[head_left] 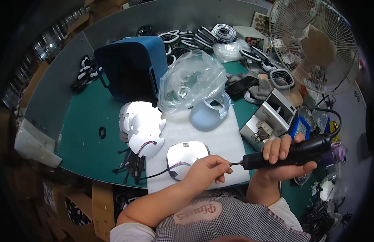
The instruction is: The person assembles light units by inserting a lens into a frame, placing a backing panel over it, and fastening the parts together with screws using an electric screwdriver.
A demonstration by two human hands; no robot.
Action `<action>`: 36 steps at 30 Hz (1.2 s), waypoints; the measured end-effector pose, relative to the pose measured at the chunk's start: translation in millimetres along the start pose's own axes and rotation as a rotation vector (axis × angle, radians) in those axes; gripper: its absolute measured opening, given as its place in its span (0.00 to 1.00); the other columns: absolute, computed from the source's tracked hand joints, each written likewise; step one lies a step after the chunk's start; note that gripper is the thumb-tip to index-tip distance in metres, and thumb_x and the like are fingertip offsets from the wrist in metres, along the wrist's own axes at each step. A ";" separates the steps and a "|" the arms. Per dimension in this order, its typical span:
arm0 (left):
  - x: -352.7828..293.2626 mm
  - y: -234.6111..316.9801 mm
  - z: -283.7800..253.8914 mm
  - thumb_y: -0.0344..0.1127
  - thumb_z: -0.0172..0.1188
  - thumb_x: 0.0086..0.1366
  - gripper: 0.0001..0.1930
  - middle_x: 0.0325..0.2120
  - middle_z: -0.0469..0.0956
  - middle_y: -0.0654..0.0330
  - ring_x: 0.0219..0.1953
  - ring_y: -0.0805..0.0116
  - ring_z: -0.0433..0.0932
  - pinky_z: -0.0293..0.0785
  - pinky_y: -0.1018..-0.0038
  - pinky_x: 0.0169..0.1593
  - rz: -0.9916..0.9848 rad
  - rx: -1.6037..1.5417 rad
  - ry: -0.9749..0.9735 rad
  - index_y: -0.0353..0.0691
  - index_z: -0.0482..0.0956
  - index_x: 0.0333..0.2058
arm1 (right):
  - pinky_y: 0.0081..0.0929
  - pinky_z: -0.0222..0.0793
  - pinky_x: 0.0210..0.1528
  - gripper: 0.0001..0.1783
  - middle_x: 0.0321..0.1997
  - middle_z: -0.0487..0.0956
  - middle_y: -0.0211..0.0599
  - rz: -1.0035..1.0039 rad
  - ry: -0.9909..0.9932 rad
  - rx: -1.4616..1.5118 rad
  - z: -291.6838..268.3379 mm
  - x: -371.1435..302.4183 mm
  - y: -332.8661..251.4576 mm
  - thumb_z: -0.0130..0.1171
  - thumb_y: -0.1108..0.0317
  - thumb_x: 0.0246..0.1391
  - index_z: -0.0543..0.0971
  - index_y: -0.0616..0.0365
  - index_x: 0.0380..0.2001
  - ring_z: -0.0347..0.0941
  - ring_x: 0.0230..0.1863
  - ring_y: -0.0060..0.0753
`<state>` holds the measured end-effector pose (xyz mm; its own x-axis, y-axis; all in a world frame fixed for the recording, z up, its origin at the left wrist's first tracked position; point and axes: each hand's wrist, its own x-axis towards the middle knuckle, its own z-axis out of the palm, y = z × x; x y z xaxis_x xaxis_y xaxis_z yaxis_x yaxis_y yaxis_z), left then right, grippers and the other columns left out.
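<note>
My right hand point(277, 155) is wrapped round a black electric screwdriver point(255, 160), which lies level with its bit to the left. At the bit's tip, the thumb and fingers of my left hand point(209, 171) are pinched together; whatever is between them is hidden. Below and left of that hand, a white rounded-square part point(187, 151) with a dark rim and thin coloured wires rests on a white foam sheet point(170, 127). A stack of white shells point(140, 121) with black cables point(134, 167) stands to its left. Farther back sits a pale blue curved cover point(207, 115).
A dark blue bin point(128, 64) and a clear plastic bag point(193, 78) stand behind the foam. To the right are a metal screw feeder point(269, 119), a blue tray of small parts point(301, 129) and a fan point(315, 44). A small black ring point(102, 132) lies on the green mat point(80, 141).
</note>
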<state>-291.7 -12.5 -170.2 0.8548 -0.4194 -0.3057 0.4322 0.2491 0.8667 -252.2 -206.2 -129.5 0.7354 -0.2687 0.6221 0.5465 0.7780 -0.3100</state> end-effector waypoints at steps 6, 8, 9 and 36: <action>-6.0 -0.2 -2.7 0.36 0.57 0.68 0.11 0.32 0.81 0.56 0.28 0.75 0.75 0.72 0.79 0.33 -0.002 -0.055 -0.067 0.32 0.79 0.38 | 0.32 0.71 0.20 0.42 0.21 0.71 0.35 0.053 0.024 0.066 1.7 0.1 -2.3 0.52 0.26 0.52 0.69 0.58 0.48 0.70 0.16 0.32; -9.5 -3.3 -3.5 0.36 0.57 0.69 0.11 0.31 0.81 0.57 0.28 0.75 0.75 0.72 0.79 0.32 -0.006 -0.140 -0.125 0.32 0.79 0.38 | 0.32 0.69 0.19 0.42 0.21 0.71 0.34 0.089 0.044 0.136 5.4 0.1 -3.1 0.53 0.27 0.52 0.69 0.58 0.48 0.70 0.16 0.32; -10.1 -2.0 -4.2 0.35 0.56 0.69 0.10 0.31 0.81 0.58 0.27 0.76 0.74 0.71 0.80 0.32 -0.013 -0.149 -0.138 0.32 0.79 0.37 | 0.32 0.69 0.19 0.42 0.21 0.71 0.34 0.094 0.047 0.133 6.0 -0.2 -2.1 0.53 0.27 0.52 0.69 0.58 0.48 0.70 0.16 0.32; -48.4 11.0 -99.9 0.52 0.73 0.46 0.49 0.65 0.60 0.44 0.70 0.45 0.53 0.52 0.54 0.69 0.355 1.368 0.454 0.41 0.62 0.65 | 0.27 0.70 0.28 0.37 0.25 0.73 0.25 0.365 -0.369 -0.065 31.8 -8.2 60.0 0.64 0.38 0.41 0.72 0.56 0.46 0.71 0.21 0.25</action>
<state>-299.7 97.8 -185.3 0.9810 -0.1478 0.1253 -0.1922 -0.8252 0.5311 -238.2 -139.3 -130.4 0.6986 0.2409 0.6738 0.3132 0.7437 -0.5906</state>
